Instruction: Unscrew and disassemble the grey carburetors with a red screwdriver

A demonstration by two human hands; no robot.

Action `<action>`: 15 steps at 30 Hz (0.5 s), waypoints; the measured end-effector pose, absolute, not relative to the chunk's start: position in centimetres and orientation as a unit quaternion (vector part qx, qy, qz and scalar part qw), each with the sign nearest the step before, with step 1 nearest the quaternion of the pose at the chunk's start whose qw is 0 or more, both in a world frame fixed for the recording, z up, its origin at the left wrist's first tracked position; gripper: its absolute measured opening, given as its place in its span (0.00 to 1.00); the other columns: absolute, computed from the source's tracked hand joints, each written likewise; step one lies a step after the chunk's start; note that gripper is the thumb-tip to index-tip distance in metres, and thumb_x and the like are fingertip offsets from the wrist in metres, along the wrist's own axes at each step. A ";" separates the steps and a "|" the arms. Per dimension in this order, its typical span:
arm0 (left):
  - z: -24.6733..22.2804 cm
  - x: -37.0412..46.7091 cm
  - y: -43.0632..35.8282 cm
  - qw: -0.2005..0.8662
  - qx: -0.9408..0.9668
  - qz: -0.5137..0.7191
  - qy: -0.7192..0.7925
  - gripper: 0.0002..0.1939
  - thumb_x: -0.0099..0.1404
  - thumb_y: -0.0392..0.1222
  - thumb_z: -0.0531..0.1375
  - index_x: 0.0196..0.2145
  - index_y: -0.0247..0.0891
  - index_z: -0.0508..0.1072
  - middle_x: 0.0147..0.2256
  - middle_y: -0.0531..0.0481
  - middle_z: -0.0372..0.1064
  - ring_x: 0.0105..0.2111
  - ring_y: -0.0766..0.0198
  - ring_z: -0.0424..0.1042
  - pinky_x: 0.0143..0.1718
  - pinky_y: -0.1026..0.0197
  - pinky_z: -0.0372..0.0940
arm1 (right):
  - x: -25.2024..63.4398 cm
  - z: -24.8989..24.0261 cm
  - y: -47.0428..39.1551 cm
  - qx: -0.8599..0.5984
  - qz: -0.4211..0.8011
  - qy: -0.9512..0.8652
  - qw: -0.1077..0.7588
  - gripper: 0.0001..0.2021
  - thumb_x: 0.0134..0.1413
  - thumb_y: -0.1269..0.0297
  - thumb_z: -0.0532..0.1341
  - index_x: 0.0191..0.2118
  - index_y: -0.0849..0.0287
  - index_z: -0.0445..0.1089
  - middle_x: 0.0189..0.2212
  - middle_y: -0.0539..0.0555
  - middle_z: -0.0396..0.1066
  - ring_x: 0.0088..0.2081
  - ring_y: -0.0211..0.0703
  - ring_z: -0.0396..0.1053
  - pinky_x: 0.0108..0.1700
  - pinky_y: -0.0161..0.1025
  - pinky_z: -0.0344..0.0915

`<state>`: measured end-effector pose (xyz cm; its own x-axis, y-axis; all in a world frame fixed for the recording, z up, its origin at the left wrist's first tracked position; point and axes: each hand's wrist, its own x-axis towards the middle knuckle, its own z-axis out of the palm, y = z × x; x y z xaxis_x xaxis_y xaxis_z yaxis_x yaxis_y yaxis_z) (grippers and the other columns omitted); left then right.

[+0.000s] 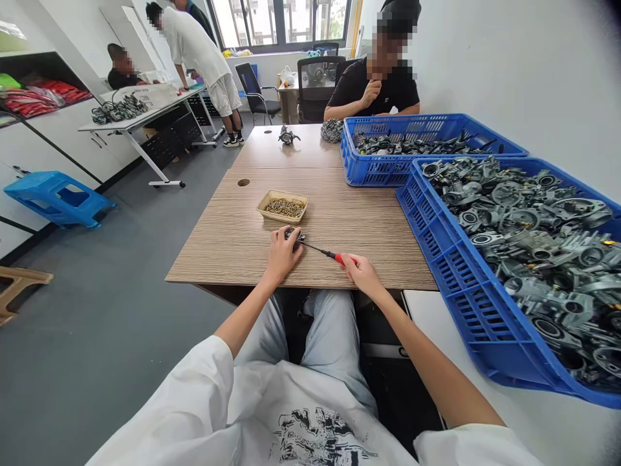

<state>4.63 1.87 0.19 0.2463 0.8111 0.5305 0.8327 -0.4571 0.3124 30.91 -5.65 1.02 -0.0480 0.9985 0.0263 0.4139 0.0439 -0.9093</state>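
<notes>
My left hand [284, 252] is closed round a small dark metal part [294, 235] on the table, mostly covered by my fingers. In my right hand [359, 272] is a screwdriver [338, 257] with a red and black handle. Its shaft points left, and the tip meets the metal part beside my left fingers; whether it sits in a screw is too small to tell. Just beyond my left hand stands a cream tray [263, 210] filled with small brass and silver-coloured screws or similar pieces.
Blue crates of metal castings, one near [446, 285] and one farther [356, 169], line the right side. A metal assembly [288, 136] stands at the wooden table's [213, 252] far end. A person [373, 87] sits opposite. A blue stool [58, 194] is at left.
</notes>
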 end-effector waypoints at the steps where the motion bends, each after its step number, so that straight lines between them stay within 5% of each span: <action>1: 0.2 4.6 1.9 0.016 -0.789 -0.325 -0.521 0.25 0.71 0.41 0.61 0.64 0.43 0.71 0.60 0.37 0.62 0.58 0.44 0.61 0.63 0.42 0.64 | 30.9 1.0 -5.6 -0.576 0.386 -0.613 0.379 0.29 0.69 0.36 0.51 0.30 0.54 0.70 0.14 0.46 0.61 0.19 0.41 0.60 0.29 0.41 0.59; 9: 0.3 4.6 1.7 0.005 -0.788 -0.319 -0.527 0.25 0.72 0.42 0.60 0.65 0.43 0.70 0.61 0.37 0.62 0.59 0.44 0.60 0.63 0.42 0.63 | 30.8 1.3 -5.8 -0.584 0.337 -0.635 0.376 0.26 0.70 0.39 0.50 0.30 0.53 0.66 0.19 0.47 0.61 0.24 0.42 0.60 0.30 0.40 0.56; 15: 0.4 4.7 1.7 0.000 -0.787 -0.322 -0.527 0.24 0.72 0.42 0.60 0.65 0.43 0.70 0.60 0.37 0.62 0.59 0.44 0.60 0.63 0.41 0.63 | 30.9 1.4 -6.0 -0.588 0.323 -0.640 0.374 0.15 0.65 0.45 0.58 0.44 0.52 0.64 0.24 0.45 0.62 0.26 0.44 0.61 0.33 0.41 0.57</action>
<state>4.66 1.73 0.39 0.2374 0.8289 0.5065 0.8295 -0.4444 0.3383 30.85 -6.03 1.43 -0.0279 0.9947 0.0995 0.5112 0.0997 -0.8536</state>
